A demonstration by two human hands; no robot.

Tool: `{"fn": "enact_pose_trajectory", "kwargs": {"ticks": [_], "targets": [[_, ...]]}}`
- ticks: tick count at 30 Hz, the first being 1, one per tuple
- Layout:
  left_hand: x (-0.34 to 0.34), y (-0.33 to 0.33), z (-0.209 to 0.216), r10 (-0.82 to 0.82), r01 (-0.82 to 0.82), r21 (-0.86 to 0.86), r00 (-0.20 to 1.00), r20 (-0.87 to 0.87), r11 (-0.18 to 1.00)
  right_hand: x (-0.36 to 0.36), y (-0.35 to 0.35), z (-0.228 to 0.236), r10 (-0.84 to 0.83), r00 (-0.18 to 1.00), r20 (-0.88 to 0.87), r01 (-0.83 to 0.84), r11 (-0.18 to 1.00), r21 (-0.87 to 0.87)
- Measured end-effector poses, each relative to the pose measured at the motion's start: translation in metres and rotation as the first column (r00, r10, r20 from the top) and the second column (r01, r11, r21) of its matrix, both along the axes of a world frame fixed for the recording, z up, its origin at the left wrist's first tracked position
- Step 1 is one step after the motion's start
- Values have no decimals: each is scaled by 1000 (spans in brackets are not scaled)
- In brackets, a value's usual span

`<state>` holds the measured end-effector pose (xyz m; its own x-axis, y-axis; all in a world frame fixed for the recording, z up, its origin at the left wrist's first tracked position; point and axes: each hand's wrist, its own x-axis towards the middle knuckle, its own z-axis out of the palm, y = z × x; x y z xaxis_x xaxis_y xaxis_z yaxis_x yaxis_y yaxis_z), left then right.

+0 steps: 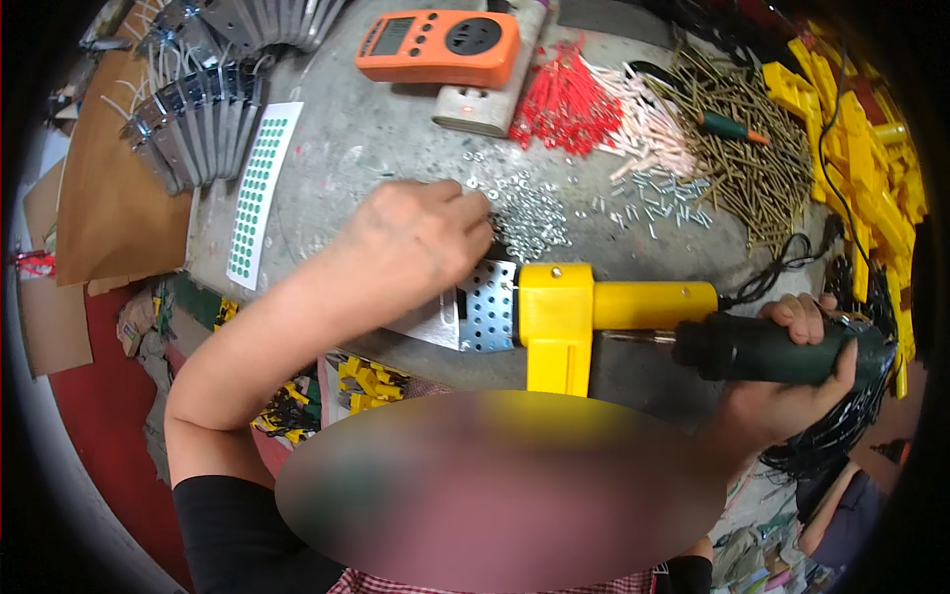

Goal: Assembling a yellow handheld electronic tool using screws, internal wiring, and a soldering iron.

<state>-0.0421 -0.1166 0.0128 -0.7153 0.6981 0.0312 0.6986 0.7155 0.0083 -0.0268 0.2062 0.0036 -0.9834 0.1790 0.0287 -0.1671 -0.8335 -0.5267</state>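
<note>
My left hand is closed, fingertips curled down at the edge of a pile of small silvery nuts; anything between them is hidden. My right hand wraps round a dark green electric screwdriver, its bit pointing left. Between the hands lies a yellow plastic tool body with a straight yellow handle and a black cord. A perforated metal plate extends from the body's left side, below my left hand. The bit is just below the handle, close to the body; contact cannot be made out.
Short screws, red terminal-like leads, pale sleeves and long brass-coloured rods lie beyond. An orange meter rests by a power strip. Left are a green-dot sticker sheet and metal plates; right, yellow parts.
</note>
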Motion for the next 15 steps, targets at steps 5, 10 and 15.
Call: {"fn": "enact_pose_trajectory", "kwargs": {"ticks": [5,10,15], "targets": [[14,10,7,155,-163,226,987,53,961,5,-10,-4,-84,993,87,82,996,24],[74,37,-10,303,-395,551,918,255,735,9,-12,-9,-47,996,69,47,999,5],[87,47,-24,401,-509,695,854,333,507,9,-3,-14,-43,998,36,43,999,14]]}}
